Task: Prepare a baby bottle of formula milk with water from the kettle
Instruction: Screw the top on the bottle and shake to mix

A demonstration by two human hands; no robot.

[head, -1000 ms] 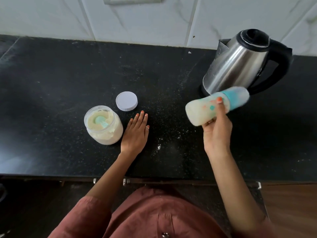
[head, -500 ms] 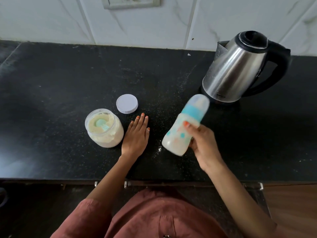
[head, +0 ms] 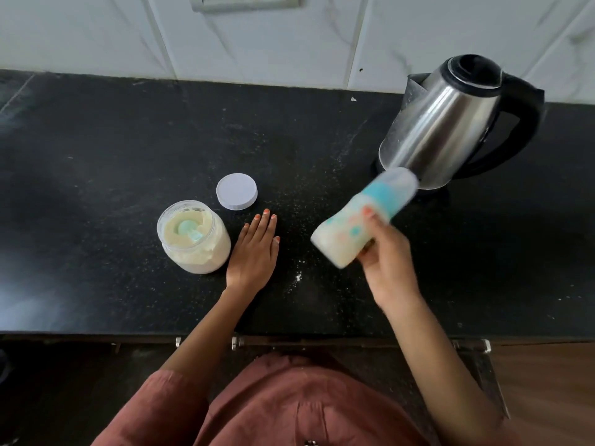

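Your right hand (head: 388, 272) has its fingers curled round the lower body of the translucent plastic baby bottle printed with teal and orange spots (head: 346, 235). The bottle holds milky white liquid and is lifted off the black speckled stone counter (head: 96, 162). It is tilted, with its base to the left of your grip and its teal collar and clear cap pointing away to the upper right; it is blurred. Left of that grip, your left hand (head: 254, 252) lies flat on the counter, palm down, fingers straight and together, holding nothing. Just beside it on its left stands the open clear plastic jar of pale yellow formula powder (head: 196, 249), with a teal plastic scoop (head: 190, 231) lying in the powder. Beyond your left fingertips, apart from them, the round white jar lid (head: 236, 191) lies flat. Just beyond the bottle's cap stands the stainless steel kettle with a black lid and handle (head: 447, 123), before the white marbled wall tiles (head: 322, 37).
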